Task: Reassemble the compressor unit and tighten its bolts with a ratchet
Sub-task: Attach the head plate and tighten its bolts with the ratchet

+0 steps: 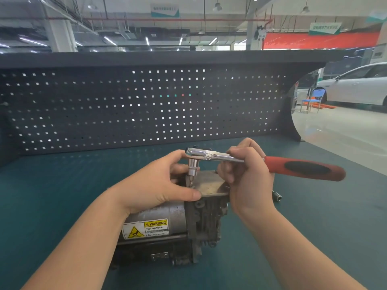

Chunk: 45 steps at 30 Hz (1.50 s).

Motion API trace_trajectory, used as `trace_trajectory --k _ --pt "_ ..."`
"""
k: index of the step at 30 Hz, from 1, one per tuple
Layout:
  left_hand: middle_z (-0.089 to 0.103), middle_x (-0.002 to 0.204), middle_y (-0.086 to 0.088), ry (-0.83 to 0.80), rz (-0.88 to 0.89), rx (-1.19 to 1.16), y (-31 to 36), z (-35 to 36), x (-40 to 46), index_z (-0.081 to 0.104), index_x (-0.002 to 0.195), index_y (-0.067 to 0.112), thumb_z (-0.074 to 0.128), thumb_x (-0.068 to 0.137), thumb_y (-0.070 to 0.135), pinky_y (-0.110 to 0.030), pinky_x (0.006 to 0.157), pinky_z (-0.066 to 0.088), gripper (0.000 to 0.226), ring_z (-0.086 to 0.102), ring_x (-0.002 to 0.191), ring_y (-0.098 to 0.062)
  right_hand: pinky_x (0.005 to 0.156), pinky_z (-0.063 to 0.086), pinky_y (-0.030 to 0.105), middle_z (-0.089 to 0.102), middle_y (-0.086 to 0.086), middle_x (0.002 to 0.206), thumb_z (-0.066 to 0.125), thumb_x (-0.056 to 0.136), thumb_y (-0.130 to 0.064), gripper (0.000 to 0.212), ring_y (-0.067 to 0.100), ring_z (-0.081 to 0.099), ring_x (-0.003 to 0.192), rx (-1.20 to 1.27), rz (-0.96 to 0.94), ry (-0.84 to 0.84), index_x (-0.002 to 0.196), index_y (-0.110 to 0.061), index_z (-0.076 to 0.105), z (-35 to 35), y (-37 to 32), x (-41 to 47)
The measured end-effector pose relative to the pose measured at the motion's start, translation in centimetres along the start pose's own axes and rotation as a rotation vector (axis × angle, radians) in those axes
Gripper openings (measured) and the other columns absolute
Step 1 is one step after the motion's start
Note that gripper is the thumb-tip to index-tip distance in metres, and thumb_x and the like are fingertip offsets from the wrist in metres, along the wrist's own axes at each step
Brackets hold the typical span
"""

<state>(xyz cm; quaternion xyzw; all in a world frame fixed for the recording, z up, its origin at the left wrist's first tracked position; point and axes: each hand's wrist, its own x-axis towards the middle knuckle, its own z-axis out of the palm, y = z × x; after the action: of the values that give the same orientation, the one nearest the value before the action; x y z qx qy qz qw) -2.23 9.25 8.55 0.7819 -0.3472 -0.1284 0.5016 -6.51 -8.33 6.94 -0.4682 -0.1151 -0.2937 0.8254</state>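
Observation:
The compressor unit (201, 218) lies on the green bench mat, a grey metal body with a yellow warning label (146, 228) and a flat metal top plate (211, 183). A ratchet (219, 156) with a chrome shaft and a red-and-black handle (303, 168) stands over the plate's left edge, its socket (192, 166) pointing down onto a bolt. My left hand (155, 185) grips the unit's top, thumb along the plate edge, fingers curled by the socket. My right hand (247, 174) holds the chrome shaft close to the ratchet head.
A loose socket (277, 196) lies on the mat just right of the unit, partly hidden by my right wrist. A dark pegboard back wall (146, 105) rises behind the bench. The bench's right edge (339, 155) drops to the shop floor, with a chair and car beyond.

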Motion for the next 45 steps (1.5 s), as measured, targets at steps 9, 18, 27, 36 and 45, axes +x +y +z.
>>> trace_trajectory --k 9,18,27,36,45 --pt "0.071 0.118 0.000 0.042 0.060 -0.150 -0.7 -0.5 -0.4 0.073 0.112 0.020 0.081 0.073 0.016 -0.021 0.097 0.049 0.040 0.065 0.115 -0.014 0.045 0.029 0.019 0.034 0.002 0.049 0.048 0.069 -0.002 0.026 0.014 0.031 0.040 0.079 0.112 -0.250 0.051 -0.019 0.042 -0.5 -1.2 1.7" --pt "0.075 0.106 0.010 0.067 -0.003 -0.112 -0.3 0.2 -0.2 0.075 0.104 0.016 0.072 0.078 0.003 -0.016 0.088 0.051 0.029 0.069 0.100 -0.004 0.046 0.027 0.020 0.041 0.001 0.050 0.047 0.067 0.003 0.024 0.014 0.035 0.037 0.037 0.051 -0.368 0.053 -0.017 0.044 0.3 -1.7 2.8" --pt "0.074 0.111 0.004 0.053 0.031 -0.159 -0.1 0.0 -0.6 0.079 0.093 0.009 0.075 0.066 0.010 -0.016 0.085 0.052 0.027 0.069 0.104 -0.010 0.046 0.025 0.019 0.032 0.003 0.043 0.044 0.066 0.000 0.029 0.013 0.022 0.038 0.176 0.028 -0.197 0.047 -0.022 0.042 0.4 -0.8 2.0" --pt "0.075 0.107 0.006 0.050 0.026 -0.168 0.2 0.1 -0.6 0.081 0.087 0.018 0.076 0.064 0.015 -0.013 0.083 0.051 0.023 0.069 0.104 -0.008 0.045 0.022 0.020 0.031 0.005 0.044 0.044 0.065 0.000 0.026 0.014 0.019 0.039 0.221 0.038 -0.119 0.048 -0.019 0.037 0.7 -0.5 1.6" --pt "0.074 0.111 0.008 0.011 0.052 -0.142 0.1 -0.1 -0.6 0.081 0.085 0.025 0.076 0.068 0.019 -0.015 0.087 0.051 0.018 0.067 0.109 -0.010 0.044 0.022 0.021 0.030 0.002 0.044 0.044 0.065 0.001 0.027 0.014 0.022 0.037 0.255 0.002 -0.054 0.049 -0.019 0.035 0.7 -0.5 1.3"
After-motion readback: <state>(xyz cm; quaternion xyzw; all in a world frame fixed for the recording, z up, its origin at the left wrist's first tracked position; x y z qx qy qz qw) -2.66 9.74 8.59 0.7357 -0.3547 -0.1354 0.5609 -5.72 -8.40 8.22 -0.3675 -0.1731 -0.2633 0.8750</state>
